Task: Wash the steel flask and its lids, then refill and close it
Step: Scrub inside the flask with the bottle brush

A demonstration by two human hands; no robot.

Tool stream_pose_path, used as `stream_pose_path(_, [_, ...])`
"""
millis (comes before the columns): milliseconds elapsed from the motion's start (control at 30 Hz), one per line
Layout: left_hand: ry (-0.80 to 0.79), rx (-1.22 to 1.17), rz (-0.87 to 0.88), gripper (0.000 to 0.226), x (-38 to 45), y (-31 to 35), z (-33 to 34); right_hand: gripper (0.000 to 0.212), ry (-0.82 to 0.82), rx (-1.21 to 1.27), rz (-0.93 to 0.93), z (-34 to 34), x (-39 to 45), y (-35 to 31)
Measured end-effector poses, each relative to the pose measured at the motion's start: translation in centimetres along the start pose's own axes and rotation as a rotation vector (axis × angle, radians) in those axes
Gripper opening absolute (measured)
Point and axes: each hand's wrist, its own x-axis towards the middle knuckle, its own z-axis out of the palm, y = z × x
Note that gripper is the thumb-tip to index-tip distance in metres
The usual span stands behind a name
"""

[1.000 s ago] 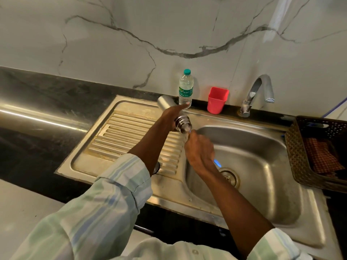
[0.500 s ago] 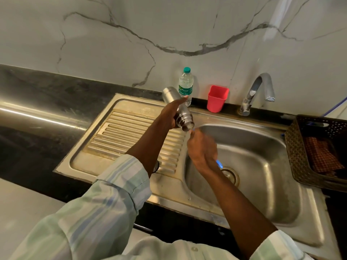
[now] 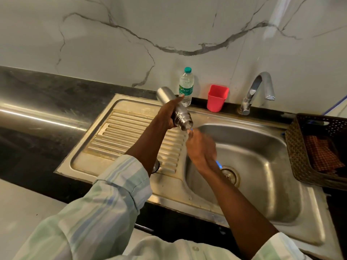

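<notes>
Flask (image 3: 175,109), clamped in the left grip (image 3: 167,117), has tipped mouth-down toward the sink (image 3: 262,147); just below, the right grip (image 3: 201,149) blurs, state unclear—rinsing continues.

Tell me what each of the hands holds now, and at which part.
The left hand grips the steel flask round its middle, mouth tilted down over the sink. The right hand is blurred; cannot tell.
</notes>
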Motion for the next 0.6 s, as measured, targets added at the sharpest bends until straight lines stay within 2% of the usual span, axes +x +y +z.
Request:
stream_pose_path(67, [0.106, -0.018, 0.002, 0.059, 0.7, -0.6, -0.1, 0.031, -0.011, 0.005, -0.007, 0.8, -0.4, 0.3])
stream_pose_path(100, [0.151, -0.012, 0.014, 0.064, 1.0, -1.0, -0.3, 0.029, -0.053, 0.097, 0.049, 1.3, -0.4, 0.3])
stream_pose_path(167, [0.187, -0.035, 0.035, 0.066, 1.3, -1.5, -0.9, 0.03, -0.197, 0.447, 0.214, 2.0, -0.1, 0.2])
stream_pose_path(233, [0.163, -0.103, 0.047, 0.056, 1.3, -1.3, -1.7, 0.032, -0.381, 0.876, 0.398, 1.9, 0.1, 0.7])
stream_pose_path(300, [0.139, -0.171, 0.062, 0.047, 1.4, -0.8, -2.7, 0.032, -0.567, 1.134, 0.503, 1.0, -0.1, 1.4])
stream_pose_path(400, [0.135, -0.23, 0.108, 0.048, 1.3, -0.4, -3.3, 0.029, -0.716, 1.215, 0.523, 0.1, -0.3, 1.8])
stream_pose_path(600, [0.157, -0.343, 0.222, 0.039, 1.1, 1.6, -3.4, 0.03, -0.697, 1.113, 0.403, -1.4, -0.4, 4.3])
